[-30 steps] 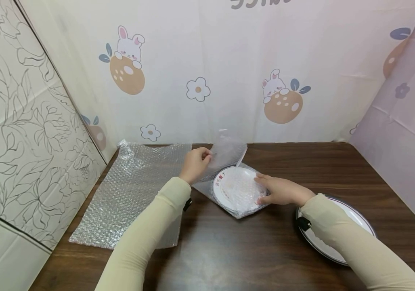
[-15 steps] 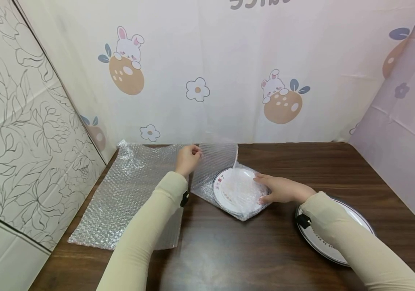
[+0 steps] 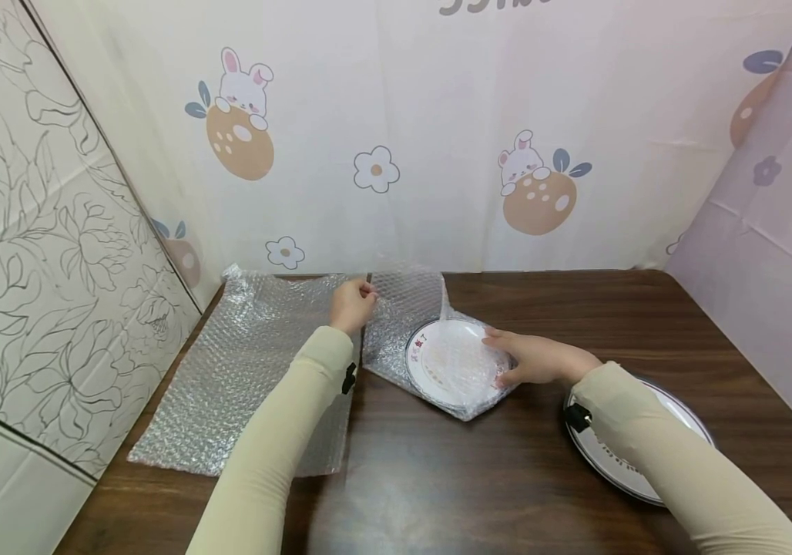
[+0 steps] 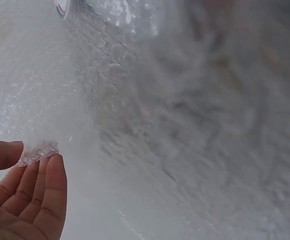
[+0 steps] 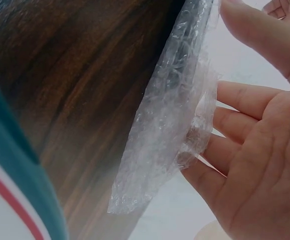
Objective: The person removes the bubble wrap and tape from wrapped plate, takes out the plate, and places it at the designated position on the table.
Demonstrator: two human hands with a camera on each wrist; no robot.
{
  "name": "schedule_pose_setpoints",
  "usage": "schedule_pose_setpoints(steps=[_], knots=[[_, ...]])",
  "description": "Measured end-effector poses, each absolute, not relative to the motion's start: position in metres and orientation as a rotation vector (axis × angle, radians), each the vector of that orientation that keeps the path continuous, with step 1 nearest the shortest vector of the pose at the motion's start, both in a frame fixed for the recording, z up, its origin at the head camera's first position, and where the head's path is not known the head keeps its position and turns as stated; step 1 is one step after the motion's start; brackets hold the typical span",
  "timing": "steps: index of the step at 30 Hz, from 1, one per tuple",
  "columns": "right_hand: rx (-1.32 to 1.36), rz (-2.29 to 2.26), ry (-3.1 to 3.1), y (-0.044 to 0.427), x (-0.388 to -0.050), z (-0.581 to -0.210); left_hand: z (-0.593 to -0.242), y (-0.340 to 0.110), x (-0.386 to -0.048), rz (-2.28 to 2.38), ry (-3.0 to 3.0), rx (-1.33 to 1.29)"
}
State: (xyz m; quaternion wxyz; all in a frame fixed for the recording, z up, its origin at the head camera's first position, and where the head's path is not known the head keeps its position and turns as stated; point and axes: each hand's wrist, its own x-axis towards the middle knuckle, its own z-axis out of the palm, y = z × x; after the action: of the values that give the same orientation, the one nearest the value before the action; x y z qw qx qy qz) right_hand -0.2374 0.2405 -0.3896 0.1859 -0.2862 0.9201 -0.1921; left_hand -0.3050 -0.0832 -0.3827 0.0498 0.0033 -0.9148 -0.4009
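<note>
Near the back edge of the table, my left hand (image 3: 353, 304) pinches a raised corner of bubble wrap (image 3: 406, 297); the left wrist view shows the wrap (image 4: 37, 151) between thumb and fingers. That sheet lies under a white plate (image 3: 434, 351) with a dark rim and red marks, and one part is folded over the plate's right side. My right hand (image 3: 538, 358) rests on this folded part at the plate's right edge, thumb and fingers spread. In the right wrist view, the fingertips touch the wrap (image 5: 160, 130) and are partly hidden by it.
Another bubble wrap sheet (image 3: 250, 362) lies flat on the left of the dark wooden table (image 3: 437, 493). Under my right forearm sit stacked white plates (image 3: 673, 408) with dark rims. A printed curtain (image 3: 437, 92) hangs behind the table.
My left hand has moved left, drawing the raised wrap flap left and away from over the plate. My right hand has stayed at the plate's edge.
</note>
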Motion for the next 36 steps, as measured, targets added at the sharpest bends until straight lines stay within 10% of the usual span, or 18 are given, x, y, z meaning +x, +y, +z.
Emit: schedule_pose_setpoints(steps=[36], knots=[[-0.856,-0.564,2.631,0.242,-0.236,-0.394,-0.385,-0.021,-0.216,-0.714,-2.969,-0.667]])
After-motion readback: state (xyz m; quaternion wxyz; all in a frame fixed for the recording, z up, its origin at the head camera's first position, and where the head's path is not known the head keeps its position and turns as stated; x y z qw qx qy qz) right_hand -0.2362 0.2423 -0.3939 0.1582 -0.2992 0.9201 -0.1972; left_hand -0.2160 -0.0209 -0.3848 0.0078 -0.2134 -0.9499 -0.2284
